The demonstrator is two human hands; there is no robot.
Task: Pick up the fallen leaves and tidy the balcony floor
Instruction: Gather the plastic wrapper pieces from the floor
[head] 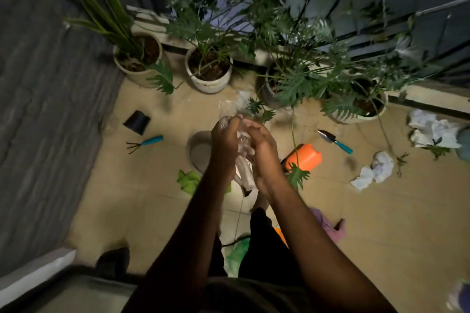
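A person stands on a tan tiled balcony floor (381, 223) with both arms stretched forward and down. The left hand (225, 140) and right hand (263, 150) are close together, fingers curled around a crumpled translucent plastic bag (244, 157) held between them above the tiles.

A green, deeply lobed fallen leaf (298, 177) lies on the floor just right of the right wrist, touching the near edge of an orange plastic container (305, 156) that lies on its side. The leaf's long axis runs away from the person toward the pots. Its lobed blade is nearest the camera and a thin stalk leads off past the container (whether that stalk is loose or joined to a plant cannot be told). A smaller sprig of lobed green leaves (259, 109) shows just beyond the fingertips, its lower part hidden by the hands.

A teal-handled metal trowel (334, 141) lies well to the right. A teal-handled hand rake (145, 143) and a tipped black plastic pot (137, 122) lie to the left. A crumpled white cloth (373, 170) sits near the trowel. A round beige dish (199, 154) and a bright green sheet (188, 180) are half covered by the left forearm. The frame is dim and soft, and the bag's mouth cannot be made out.
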